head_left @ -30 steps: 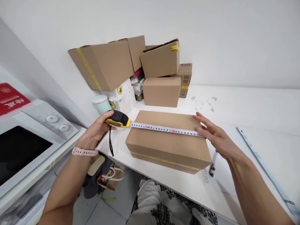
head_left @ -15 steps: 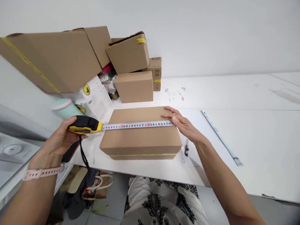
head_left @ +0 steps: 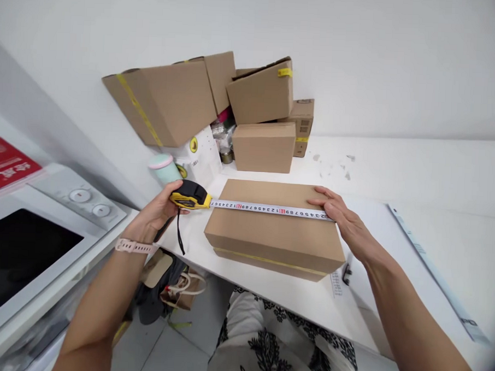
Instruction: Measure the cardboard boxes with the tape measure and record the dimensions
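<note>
A flat brown cardboard box (head_left: 270,235) lies near the front edge of the white table (head_left: 396,170). My left hand (head_left: 158,211) grips a yellow and black tape measure case (head_left: 189,195) just left of the box, its black strap hanging down. The white tape blade (head_left: 271,210) runs across the box top. My right hand (head_left: 342,217) lies with fingers stretched out on the box's right end, pressing the tape's tip down there.
A pile of cardboard boxes (head_left: 234,108) leans against the wall behind. A mint cup (head_left: 165,168) and white carton (head_left: 199,156) stand at the table's left end. A white appliance (head_left: 40,231) sits left. A pen (head_left: 346,272) and ruler (head_left: 432,270) lie right.
My view swung right and back left. The tape stays stretched over the box; both hands keep their places, the right hand pressed down more on the box's end.
</note>
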The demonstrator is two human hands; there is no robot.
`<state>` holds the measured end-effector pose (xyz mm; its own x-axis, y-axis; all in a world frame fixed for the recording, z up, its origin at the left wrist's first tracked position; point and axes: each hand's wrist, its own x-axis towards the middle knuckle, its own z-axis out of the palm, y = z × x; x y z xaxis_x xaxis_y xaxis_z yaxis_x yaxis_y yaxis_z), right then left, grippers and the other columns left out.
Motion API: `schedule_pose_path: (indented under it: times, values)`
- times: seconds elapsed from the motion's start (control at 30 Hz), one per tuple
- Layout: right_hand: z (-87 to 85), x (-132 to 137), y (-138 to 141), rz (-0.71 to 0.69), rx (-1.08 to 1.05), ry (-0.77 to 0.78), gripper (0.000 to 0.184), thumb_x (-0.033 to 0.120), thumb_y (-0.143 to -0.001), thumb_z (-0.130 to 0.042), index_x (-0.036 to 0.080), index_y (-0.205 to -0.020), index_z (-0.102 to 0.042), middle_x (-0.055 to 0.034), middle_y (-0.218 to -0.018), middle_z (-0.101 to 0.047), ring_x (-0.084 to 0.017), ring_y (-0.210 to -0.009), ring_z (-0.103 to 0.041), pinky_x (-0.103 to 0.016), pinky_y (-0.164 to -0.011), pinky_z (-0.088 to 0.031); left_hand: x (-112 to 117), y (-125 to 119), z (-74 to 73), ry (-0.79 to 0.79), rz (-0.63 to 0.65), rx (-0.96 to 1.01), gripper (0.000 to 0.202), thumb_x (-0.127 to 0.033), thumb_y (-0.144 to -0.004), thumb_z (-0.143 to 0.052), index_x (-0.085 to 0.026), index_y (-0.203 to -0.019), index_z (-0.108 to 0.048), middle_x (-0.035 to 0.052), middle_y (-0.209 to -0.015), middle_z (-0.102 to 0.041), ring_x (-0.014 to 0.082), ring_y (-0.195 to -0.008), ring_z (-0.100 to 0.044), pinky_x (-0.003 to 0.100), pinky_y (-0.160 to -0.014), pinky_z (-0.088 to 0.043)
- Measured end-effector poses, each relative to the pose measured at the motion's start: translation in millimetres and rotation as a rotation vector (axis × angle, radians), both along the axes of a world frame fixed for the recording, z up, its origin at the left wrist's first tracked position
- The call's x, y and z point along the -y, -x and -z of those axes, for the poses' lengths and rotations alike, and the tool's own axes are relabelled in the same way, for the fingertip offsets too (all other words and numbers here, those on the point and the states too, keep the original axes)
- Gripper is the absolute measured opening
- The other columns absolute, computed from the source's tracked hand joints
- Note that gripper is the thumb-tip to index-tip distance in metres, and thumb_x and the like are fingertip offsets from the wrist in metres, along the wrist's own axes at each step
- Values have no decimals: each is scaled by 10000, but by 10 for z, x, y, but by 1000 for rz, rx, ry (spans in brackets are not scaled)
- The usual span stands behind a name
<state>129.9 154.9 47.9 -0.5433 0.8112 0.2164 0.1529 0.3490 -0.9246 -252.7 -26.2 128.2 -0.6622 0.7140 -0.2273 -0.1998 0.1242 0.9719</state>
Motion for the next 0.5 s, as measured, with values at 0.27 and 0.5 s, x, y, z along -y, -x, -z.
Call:
schedule_pose_path:
  times: [0.27, 0.5]
  values:
    - [-11, 26, 43, 20, 8, 3, 451, 655, -957, -445, 376, -1164, -733, 46, -1599, -397, -283, -1505, -334, -420, -1254, -271, 5, -106, 3, -39, -45, 57, 202, -345, -826, -651, -149, -799, -688, 46, -687, -734, 176, -572, -675, 255, -489, -548]
    - [-146, 123, -138, 282, -129, -84, 496, 663, -957, -434, 311, -1052, -769, -48, -1221, -711, -300, -1168, -620, -468, -1016, -495, 373, -530, -201, -239, -120, -31, 260, -419, -736, -732, -171, -789, -677, 20, -698, -713, 194, -623, -659, 279, -547, -557]
